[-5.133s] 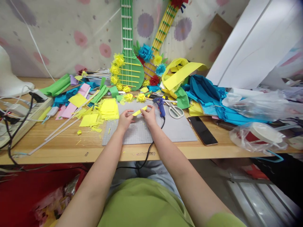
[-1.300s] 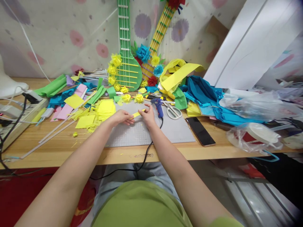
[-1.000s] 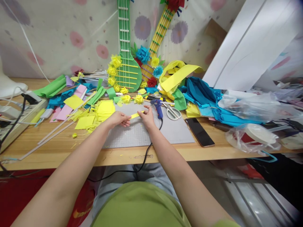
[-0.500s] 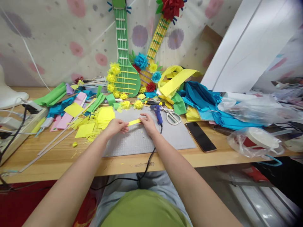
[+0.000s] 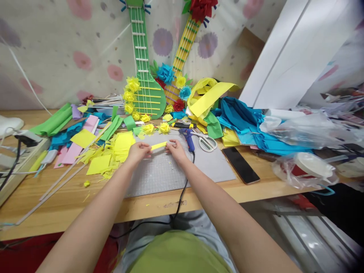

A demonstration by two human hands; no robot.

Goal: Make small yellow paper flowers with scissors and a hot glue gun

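Between my two hands a narrow strip of yellow paper (image 5: 159, 146) is stretched above the grey cutting mat (image 5: 159, 178). My left hand (image 5: 139, 152) pinches its left end, and my right hand (image 5: 175, 150) pinches the right end. Just beyond my right hand lies a blue glue gun (image 5: 188, 139), its black cord running down past my wrist. White-handled scissors (image 5: 207, 143) rest beside it. To the left of my left hand sits a stack of yellow paper squares (image 5: 124, 146). Two yellow paper flowers (image 5: 164, 128) lie at the mat's far edge.
Behind the mat stand a green paper-covered lute shape (image 5: 150, 94) and a yellow one (image 5: 186, 41) with flowers. Blue crepe paper (image 5: 241, 117) is heaped at right, near a black phone (image 5: 240, 165). Thin sticks (image 5: 54, 189) and a power strip (image 5: 25, 167) occupy the left.
Both hands have shifted slightly left in view and still hold the yellow strip, which now looks a little more tilted. The whole view has turned slightly.
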